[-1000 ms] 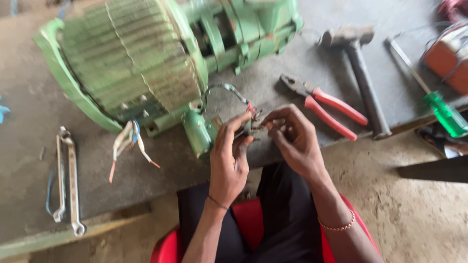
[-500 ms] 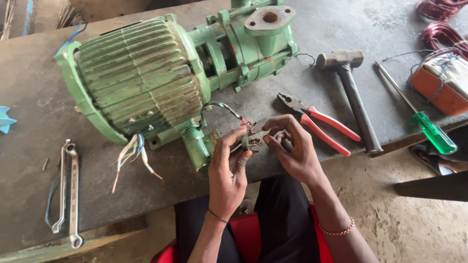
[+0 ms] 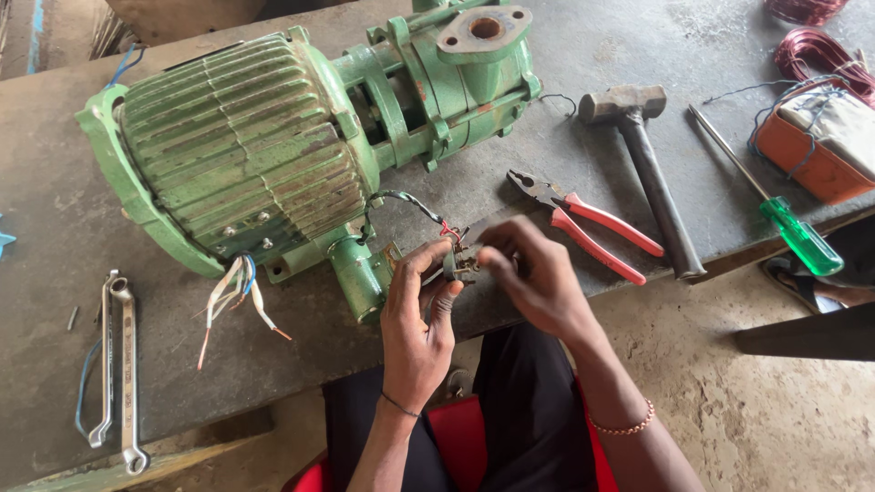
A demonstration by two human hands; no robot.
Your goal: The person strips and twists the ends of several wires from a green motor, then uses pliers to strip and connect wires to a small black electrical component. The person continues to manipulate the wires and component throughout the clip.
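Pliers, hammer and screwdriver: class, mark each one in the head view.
Pliers [image 3: 597, 228], head view, on the red handles.
Hammer [image 3: 658, 196], head view, on the dark shaft.
Screwdriver [image 3: 802, 239], head view, on the green handle.

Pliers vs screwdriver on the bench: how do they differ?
The pliers have red grips; the screwdriver has a clear green handle. The pliers lie just beyond the right hand, left of the hammer; the screwdriver lies right of the hammer, its handle at the bench edge. The pliers' two handles are spread apart; the screwdriver is a single thin shaft. Both lie flat and unheld, with handles toward the person.
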